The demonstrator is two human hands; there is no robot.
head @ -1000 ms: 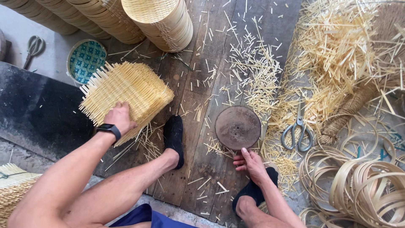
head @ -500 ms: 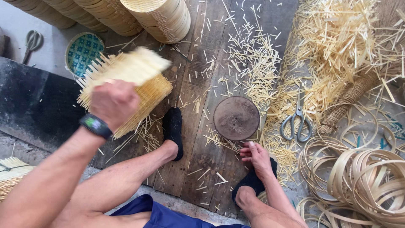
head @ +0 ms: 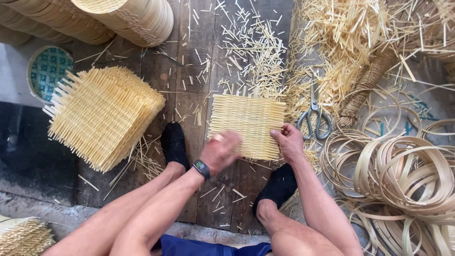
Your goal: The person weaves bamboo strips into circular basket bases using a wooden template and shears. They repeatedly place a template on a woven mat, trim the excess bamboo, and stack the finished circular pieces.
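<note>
A square woven bamboo mat (head: 247, 124) lies flat on the dark wooden boards between my feet. My left hand (head: 219, 152), with a black watch on the wrist, rests on the mat's near left corner, blurred by motion. My right hand (head: 287, 141) presses on the mat's near right edge with fingers spread. A thick stack of similar woven mats (head: 103, 114) sits to the left, apart from both hands.
Scissors (head: 313, 117) lie just right of the mat. Coiled bamboo strips (head: 408, 175) pile at right, loose bamboo slivers (head: 341, 42) at top right. Stacked round woven baskets (head: 124, 18) and a teal-patterned bowl (head: 46, 71) are at upper left. My black-socked feet (head: 174, 143) flank the mat.
My left hand lifted one mat off the left stack and brought it across onto the round dark disc between my feet, now hidden. My right hand moved up to the mat's edge.
</note>
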